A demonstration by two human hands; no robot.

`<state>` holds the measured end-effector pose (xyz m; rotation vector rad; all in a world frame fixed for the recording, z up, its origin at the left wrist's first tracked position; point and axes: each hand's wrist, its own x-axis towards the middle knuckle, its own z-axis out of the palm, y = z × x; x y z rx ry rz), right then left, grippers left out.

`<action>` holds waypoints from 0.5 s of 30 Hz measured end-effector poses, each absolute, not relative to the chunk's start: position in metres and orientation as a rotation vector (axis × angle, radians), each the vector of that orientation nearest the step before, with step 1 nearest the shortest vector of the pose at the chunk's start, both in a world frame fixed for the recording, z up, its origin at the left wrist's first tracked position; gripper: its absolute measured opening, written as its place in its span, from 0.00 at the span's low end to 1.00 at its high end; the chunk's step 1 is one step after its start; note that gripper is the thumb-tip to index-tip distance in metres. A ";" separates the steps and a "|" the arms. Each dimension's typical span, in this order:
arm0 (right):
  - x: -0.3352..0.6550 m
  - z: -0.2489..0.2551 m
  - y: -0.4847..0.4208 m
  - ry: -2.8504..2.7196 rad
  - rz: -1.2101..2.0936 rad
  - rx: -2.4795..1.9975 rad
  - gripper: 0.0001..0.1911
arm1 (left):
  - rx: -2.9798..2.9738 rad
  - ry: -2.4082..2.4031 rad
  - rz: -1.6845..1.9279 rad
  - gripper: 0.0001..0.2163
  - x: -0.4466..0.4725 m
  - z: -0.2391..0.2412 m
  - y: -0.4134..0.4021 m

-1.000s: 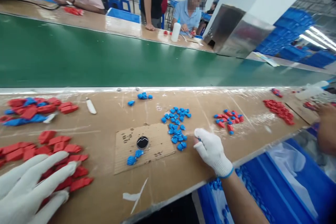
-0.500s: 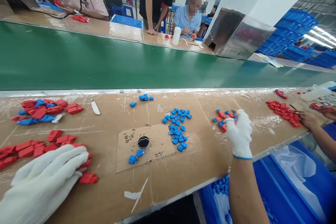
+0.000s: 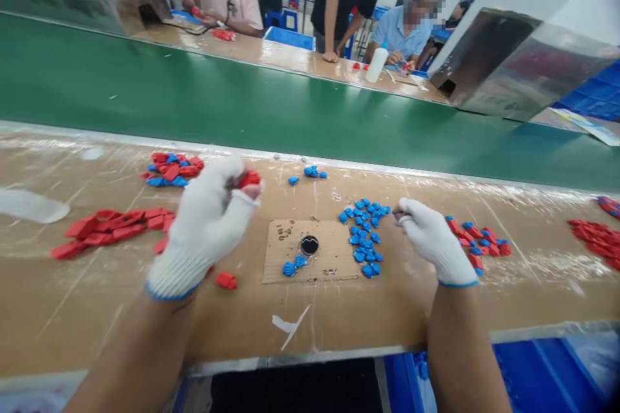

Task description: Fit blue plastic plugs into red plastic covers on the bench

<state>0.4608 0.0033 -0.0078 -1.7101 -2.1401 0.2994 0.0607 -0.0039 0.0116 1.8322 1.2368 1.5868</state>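
My left hand [image 3: 208, 213], in a white glove with bare fingertips, is closed round a red plastic piece [image 3: 250, 179], raised above the table. Behind that wrist lies a pile of red pieces [image 3: 111, 229], partly covered by the hand, and a single red piece [image 3: 227, 280] sits closer to me. My right hand [image 3: 429, 232], gloved too, has its fingers curled together just right of the small blue fist-shaped pieces [image 3: 367, 239]; whatever they might hold is hidden. Two blue pieces rest on a cardboard sheet [image 3: 334, 264], beside a small round dish of dark liquid [image 3: 309, 245].
Joined red-and-blue pieces [image 3: 479, 242] lie beyond my right wrist. A mixed red-and-blue heap [image 3: 172, 169] is at the back left. Past the table's far edge runs a green conveyor belt [image 3: 271, 110], with people seated and standing behind it. A torn white strip [image 3: 290, 328] lies near me.
My left hand has lifted off the red pile with a red piece. My right hand has moved left, from the joined pieces to beside the blue ones. The camera view has turned left.
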 end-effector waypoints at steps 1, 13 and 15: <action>0.452 0.001 0.001 -2.127 0.331 -1.623 0.10 | 1.746 1.190 1.607 0.05 0.067 0.009 0.003; 0.342 0.023 -0.001 -2.426 0.620 -1.048 0.11 | 1.233 1.093 1.624 0.08 0.067 -0.022 0.013; 0.341 0.016 -0.002 -2.524 0.576 -1.066 0.08 | 1.213 1.075 1.649 0.08 0.067 -0.022 0.015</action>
